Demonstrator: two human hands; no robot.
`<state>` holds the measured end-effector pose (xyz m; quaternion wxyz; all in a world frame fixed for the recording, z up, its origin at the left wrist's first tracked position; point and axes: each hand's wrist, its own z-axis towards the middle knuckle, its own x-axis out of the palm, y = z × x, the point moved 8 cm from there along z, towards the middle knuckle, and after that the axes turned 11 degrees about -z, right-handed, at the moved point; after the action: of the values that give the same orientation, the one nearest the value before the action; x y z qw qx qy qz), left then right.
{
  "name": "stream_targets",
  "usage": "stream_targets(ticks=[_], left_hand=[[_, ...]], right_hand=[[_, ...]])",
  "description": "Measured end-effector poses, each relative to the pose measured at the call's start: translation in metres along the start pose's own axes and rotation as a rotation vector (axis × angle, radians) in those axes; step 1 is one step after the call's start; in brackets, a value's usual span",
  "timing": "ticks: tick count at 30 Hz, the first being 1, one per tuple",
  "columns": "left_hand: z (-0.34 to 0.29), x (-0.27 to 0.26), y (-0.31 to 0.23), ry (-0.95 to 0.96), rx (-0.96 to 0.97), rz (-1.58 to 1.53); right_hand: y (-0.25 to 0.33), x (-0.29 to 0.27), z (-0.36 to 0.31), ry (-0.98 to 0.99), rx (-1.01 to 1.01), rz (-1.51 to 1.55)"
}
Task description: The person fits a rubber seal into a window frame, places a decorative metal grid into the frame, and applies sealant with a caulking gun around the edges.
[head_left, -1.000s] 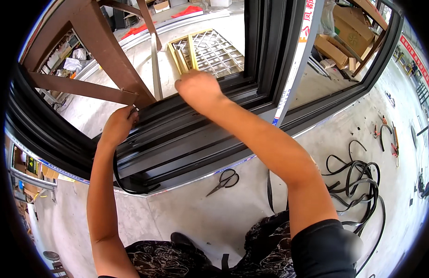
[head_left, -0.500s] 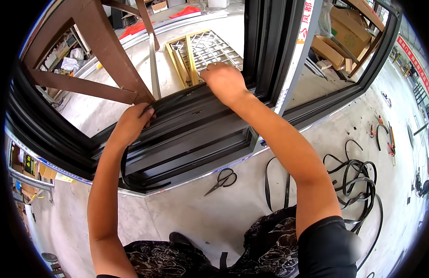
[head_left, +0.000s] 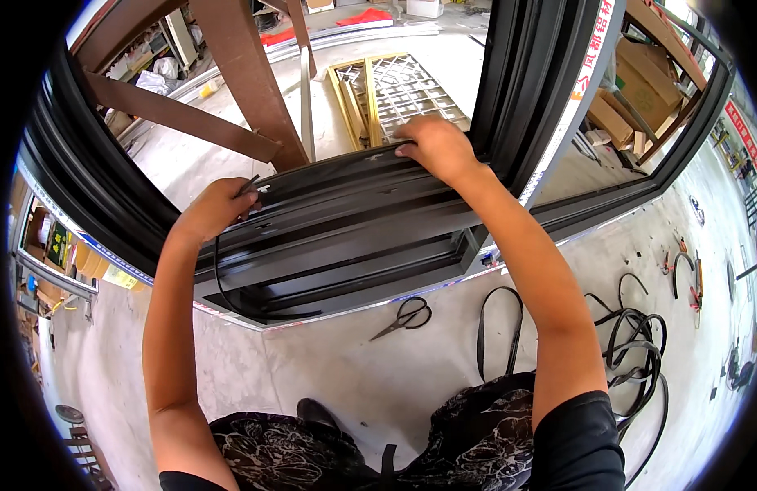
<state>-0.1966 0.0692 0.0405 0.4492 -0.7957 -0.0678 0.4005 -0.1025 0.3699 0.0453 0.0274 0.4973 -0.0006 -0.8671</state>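
"Strip, black, flexible (head_left: pixel 218 274): where is it lying?"

"Upper part is passing into the left hand (head_left: pixel 219 206); below, it is hanging in a slack curve and trailing along the lower channel of the black window frame (head_left: pixel 337 225)."

"Grip, left: condition?"

"Thumb and fingers are pinching the strip between them, a short dark piece protruding beyond."

"Grip, right?"

"Right hand (head_left: pixel 438 147) is resting with curled fingers at the frame's rear rail. Whether they are clamping anything, I cannot tell."

"Fault one?"

"Twist. Slack curve is hanging unsupported, so a pull from above could be turning it over or kinking it."

"Fault two?"

"Snag. Trailing length is lying inside the channel; an edge there could be catching it, stretching the strip or tugging it from the left grip."

"Fault three?"

"Slip. Right fingers are bearing on a narrow edge; uneven pressure could be sending them off it."

"Floor items?"

"Scissors (head_left: pixel 400 322), dark-handled, are lying just beside the frame. Coil of black strip (head_left: pixel 638 372) is lying tangled beyond the right forearm; if the two lengths are joining, which is not showing, a knot could be tightening."
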Motion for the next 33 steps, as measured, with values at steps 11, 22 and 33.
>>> stream_targets(ticks=[11, 22, 33], left_hand=[[0.007, -0.013, -0.003, -0.417, 0.170, 0.366], [0.008, -0.012, -0.005, -0.415, 0.207, 0.358], [0.013, -0.016, 0.006, -0.429, 0.153, 0.387]], right_hand=[[-0.011, 0.011, 0.001, 0.167, 0.079, -0.083], [-0.031, 0.010, -0.001, 0.165, 0.125, -0.086], [0.021, 0.021, 0.019, 0.243, 0.122, -0.022]])
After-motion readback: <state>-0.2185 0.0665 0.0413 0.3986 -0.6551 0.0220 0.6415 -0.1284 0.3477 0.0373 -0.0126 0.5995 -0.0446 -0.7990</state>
